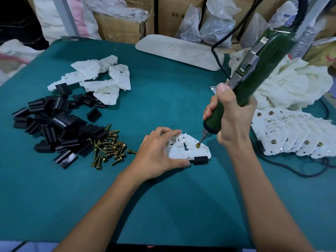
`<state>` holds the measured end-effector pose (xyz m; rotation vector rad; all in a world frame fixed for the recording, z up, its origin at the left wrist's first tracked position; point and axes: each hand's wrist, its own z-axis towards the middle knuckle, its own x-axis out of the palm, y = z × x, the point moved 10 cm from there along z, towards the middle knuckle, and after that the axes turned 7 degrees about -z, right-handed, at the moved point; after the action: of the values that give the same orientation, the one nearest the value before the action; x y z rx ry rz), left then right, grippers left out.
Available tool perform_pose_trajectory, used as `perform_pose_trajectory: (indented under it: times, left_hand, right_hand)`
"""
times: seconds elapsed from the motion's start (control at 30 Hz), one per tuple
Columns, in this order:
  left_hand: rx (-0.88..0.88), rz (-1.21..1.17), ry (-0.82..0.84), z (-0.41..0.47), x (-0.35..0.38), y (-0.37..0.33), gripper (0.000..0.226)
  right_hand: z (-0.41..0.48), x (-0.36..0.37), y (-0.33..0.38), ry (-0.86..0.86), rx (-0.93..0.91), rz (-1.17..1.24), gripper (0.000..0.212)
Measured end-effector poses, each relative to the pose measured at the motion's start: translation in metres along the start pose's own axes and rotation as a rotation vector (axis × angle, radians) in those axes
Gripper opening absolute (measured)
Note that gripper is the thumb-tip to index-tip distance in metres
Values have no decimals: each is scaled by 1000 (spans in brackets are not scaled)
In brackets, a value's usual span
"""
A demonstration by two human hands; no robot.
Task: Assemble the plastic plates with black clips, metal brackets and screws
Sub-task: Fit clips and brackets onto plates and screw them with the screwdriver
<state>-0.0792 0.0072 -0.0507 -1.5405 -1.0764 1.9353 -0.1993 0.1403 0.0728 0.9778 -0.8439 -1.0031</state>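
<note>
A white plastic plate (183,150) lies on the green table mat, with a black clip (201,160) fitted at its near right corner. My left hand (160,153) grips the plate's left side, thumb along its near edge. My right hand (231,115) grips a green electric screwdriver (254,77), tilted, its bit resting on a brass screw (197,145) in the plate. Loose black clips (54,124) and brass screws (107,146) lie to the left. Bare white plates (98,79) are heaped behind them.
Assembled plates (294,135) with screws are fanned out at the right, below a heap of white parts (294,82). A white board (180,51) lies at the back. The screwdriver's black cable (218,51) loops above. Cardboard boxes (118,28) and bags stand behind the table.
</note>
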Motion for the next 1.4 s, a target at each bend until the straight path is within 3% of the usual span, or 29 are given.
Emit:
perform_pose_trajectory:
  times: [0.57,0.7,0.83,0.9,1.0,1.27,1.4]
  left_hand:
    - [8,-7,-7,0,-1,-6,93]
    - [13,-9,6,-3,-1,-8,94]
    - [2,-20,31,-1,1,-5,91]
    - [-1,-36,42,-1,0,-5,91]
    - [-15,-50,71,-1,1,-7,88]
    - [-7,270,316,23,5,-32,67]
    - [-271,649,113,29,-35,-19,71]
  right_hand:
    - [-5,3,-8,-8,-7,-95,27]
    - [-4,3,-5,-8,-4,-91,18]
    - [-3,8,-3,64,31,-53,21]
    - [-2,16,-4,155,112,70,37]
    - [1,21,-1,239,210,264,79]
    - [4,5,21,216,196,321,79]
    - [1,-3,23,159,192,316,83]
